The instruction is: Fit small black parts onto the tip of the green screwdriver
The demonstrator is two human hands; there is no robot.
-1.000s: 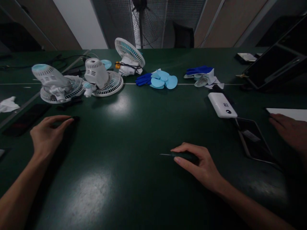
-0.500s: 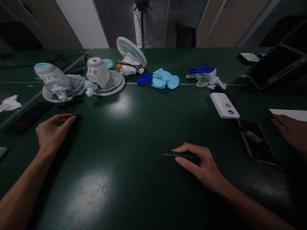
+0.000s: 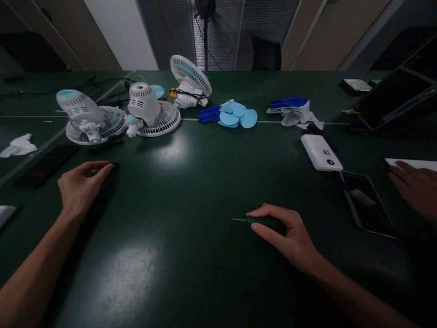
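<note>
My right hand (image 3: 285, 230) is closed around the dark handle of a screwdriver (image 3: 269, 222), low over the dark green table at right of centre. The thin metal shaft points left. On the left, my left hand (image 3: 82, 182) rests at the tabletop with thumb and forefinger pinched together. Something small and dark shows at those fingertips, too unclear to name. Beyond that hand two white fan heads (image 3: 145, 109) lie grille-down, side by side. A light blue fan blade (image 3: 238, 115) lies partly on a blue glove (image 3: 209, 114) at the far middle.
Another small fan (image 3: 189, 82) leans at the back. White and blue gloves (image 3: 290, 109), a white power bank (image 3: 321, 152) and a phone (image 3: 367, 200) lie on the right. Another person's hand (image 3: 414, 189) rests on white paper. A black case (image 3: 399, 95) stands far right.
The view has turned slightly left, so things appear a little further right. Both hands keep the same grip and nearly the same place on the table.
</note>
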